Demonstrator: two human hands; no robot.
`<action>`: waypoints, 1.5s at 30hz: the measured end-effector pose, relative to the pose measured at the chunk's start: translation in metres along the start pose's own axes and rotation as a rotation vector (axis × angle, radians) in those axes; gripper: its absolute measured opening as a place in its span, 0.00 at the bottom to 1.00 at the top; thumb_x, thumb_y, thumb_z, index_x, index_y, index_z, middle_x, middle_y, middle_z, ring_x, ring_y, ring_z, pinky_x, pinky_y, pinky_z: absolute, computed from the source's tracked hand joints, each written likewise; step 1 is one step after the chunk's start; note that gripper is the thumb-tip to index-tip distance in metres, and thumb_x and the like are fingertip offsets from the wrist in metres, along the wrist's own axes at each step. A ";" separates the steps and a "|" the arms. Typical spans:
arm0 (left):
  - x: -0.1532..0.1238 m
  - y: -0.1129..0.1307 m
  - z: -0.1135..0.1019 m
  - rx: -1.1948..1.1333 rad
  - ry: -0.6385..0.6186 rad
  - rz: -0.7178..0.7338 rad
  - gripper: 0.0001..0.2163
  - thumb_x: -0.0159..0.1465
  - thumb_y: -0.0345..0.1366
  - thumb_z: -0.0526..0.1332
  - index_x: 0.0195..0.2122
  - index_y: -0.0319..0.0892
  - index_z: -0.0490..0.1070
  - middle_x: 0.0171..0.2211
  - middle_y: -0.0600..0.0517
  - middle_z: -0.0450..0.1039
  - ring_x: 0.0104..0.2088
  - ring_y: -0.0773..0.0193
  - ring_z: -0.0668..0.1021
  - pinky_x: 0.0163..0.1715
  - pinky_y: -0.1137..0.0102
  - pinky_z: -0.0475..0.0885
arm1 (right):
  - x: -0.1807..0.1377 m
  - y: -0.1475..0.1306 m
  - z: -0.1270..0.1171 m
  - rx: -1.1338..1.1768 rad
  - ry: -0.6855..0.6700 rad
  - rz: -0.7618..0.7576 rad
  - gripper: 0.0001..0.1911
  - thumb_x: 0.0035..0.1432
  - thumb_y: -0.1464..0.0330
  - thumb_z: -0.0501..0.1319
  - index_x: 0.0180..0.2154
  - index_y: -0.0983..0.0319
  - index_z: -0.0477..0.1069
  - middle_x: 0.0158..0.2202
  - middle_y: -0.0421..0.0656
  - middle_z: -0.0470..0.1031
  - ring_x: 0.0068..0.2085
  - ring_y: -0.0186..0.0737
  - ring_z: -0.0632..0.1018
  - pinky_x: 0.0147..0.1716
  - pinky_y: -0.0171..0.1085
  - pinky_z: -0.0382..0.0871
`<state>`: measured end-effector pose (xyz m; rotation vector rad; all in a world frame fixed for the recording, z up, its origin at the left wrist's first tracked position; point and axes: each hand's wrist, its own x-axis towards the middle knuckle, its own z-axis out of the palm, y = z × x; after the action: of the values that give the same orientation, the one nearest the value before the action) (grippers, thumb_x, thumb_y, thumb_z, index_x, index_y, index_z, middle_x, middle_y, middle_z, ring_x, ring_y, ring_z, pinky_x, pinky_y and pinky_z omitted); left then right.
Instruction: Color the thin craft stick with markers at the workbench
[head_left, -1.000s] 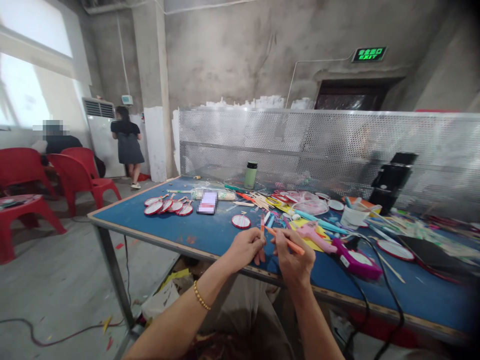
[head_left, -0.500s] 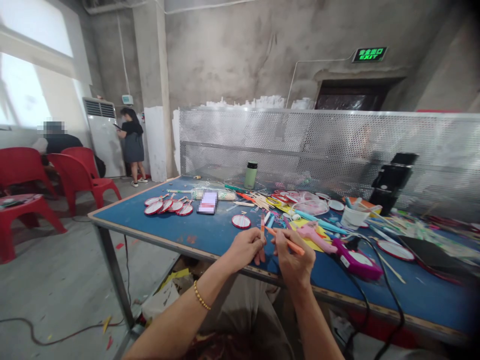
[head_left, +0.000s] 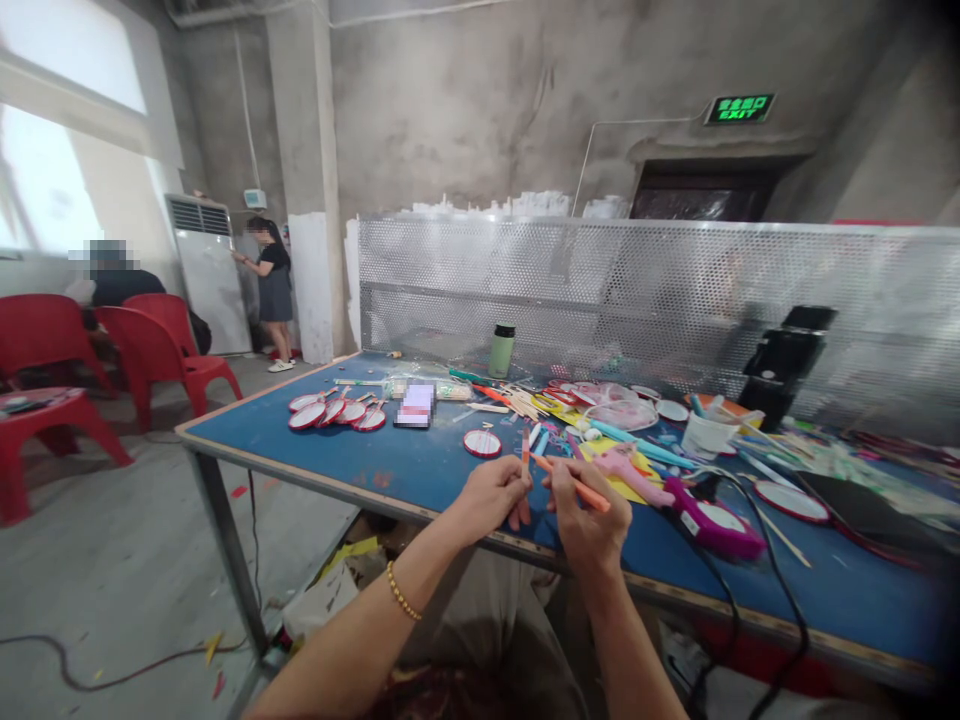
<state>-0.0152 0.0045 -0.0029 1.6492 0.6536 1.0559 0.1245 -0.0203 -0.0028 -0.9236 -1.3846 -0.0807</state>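
My left hand (head_left: 491,493) is closed on a thin orange stick (head_left: 524,452) that it holds upright over the front edge of the blue table (head_left: 420,462). Right beside it, my right hand (head_left: 586,515) grips a longer orange stick (head_left: 574,482) that lies slanted across its fingers. The two hands nearly touch. A gold bead bracelet (head_left: 402,592) sits on my left wrist.
Several red-rimmed round discs (head_left: 336,412) lie at the table's left, another disc (head_left: 481,443) nearer me. A pink glue gun (head_left: 631,473), a purple device (head_left: 714,525) with black cables, a green bottle (head_left: 501,351) and loose sticks crowd the middle. Red chairs (head_left: 161,350) and two people are at left.
My hands and the sticks have stayed put. The person standing by the white unit at the back left has turned and stepped to the right.
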 end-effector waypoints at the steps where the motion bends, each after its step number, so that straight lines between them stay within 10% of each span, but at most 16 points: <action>1: 0.000 0.000 0.000 -0.002 -0.001 0.000 0.09 0.64 0.42 0.56 0.31 0.42 0.63 0.17 0.57 0.70 0.14 0.71 0.69 0.16 0.78 0.62 | 0.000 0.000 0.000 0.001 -0.002 -0.002 0.11 0.63 0.63 0.60 0.33 0.62 0.77 0.25 0.40 0.76 0.23 0.32 0.75 0.22 0.30 0.69; 45: 0.000 -0.002 -0.001 0.005 0.000 0.007 0.09 0.65 0.41 0.56 0.32 0.42 0.63 0.18 0.57 0.71 0.15 0.71 0.70 0.17 0.77 0.63 | 0.002 -0.004 0.001 -0.028 -0.006 -0.035 0.11 0.63 0.63 0.60 0.32 0.62 0.77 0.24 0.40 0.76 0.23 0.32 0.75 0.22 0.30 0.69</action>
<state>-0.0163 0.0054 -0.0047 1.6566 0.6509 1.0603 0.1223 -0.0216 0.0004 -0.9240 -1.4085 -0.1237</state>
